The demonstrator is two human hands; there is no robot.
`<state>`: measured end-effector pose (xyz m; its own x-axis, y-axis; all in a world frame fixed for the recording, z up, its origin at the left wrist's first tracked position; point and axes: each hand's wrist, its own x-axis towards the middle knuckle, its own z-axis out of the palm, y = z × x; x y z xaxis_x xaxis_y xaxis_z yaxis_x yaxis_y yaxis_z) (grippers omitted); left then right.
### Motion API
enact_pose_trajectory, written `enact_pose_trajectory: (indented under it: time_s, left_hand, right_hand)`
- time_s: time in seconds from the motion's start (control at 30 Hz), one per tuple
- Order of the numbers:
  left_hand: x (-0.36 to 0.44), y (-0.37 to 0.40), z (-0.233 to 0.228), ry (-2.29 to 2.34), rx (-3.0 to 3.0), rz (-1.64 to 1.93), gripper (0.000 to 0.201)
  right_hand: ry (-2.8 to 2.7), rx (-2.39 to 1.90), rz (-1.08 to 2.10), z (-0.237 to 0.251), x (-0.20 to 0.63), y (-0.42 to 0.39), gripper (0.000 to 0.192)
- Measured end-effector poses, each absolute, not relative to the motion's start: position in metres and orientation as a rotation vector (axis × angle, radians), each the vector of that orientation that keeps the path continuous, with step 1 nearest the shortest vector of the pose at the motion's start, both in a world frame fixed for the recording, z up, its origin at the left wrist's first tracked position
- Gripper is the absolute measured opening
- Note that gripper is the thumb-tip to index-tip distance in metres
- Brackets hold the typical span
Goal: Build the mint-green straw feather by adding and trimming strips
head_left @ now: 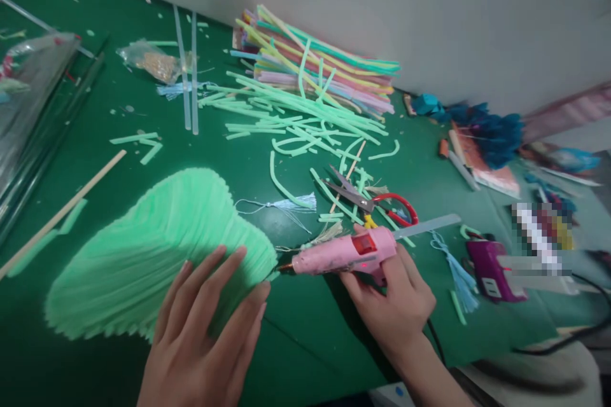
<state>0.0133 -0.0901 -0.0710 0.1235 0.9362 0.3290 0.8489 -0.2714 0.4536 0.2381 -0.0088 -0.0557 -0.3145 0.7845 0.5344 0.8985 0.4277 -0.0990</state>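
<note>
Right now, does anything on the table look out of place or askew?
The red-handled scissors lie open among loose green pipe-cleaner pieces, just beyond the pink glue gun in the right hand. That looks odd, as sharp tools usually rest closed.

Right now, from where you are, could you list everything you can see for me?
Fan-shaped pipe-cleaner piece: one, mint green, front left
Hot glue gun: one, pink, front centre
Glue sticks: at least three, translucent, two back left, one in the hot glue gun
Scissors: one, red-handled, centre
Pipe-cleaner bundle: one, multicoloured, back centre
Loose pipe cleaners: many, mint green, mostly centre
Tassels: at least three, pale blue, scattered
Wooden sticks: two, tan, left and centre
Small bag: one, clear, back left
Purple device: one, purple, right
Table: one, green, underneath
Far-right clutter: too blurred to count
Left hand: one, bare, on the fan-shaped piece
Right hand: one, bare, gripping the hot glue gun
</note>
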Motion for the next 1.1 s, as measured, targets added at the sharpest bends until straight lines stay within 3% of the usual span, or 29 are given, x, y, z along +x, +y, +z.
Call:
enact_pose_trajectory:
  time_s: [1.1]
  left_hand:
    - [0.0139,-0.0899,-0.0715,1.821,2.182,0.934,0.025]
  right_hand:
    - [-2.184,-1.344,-0.342,-0.0615,0.2395,-0.0054,0.014]
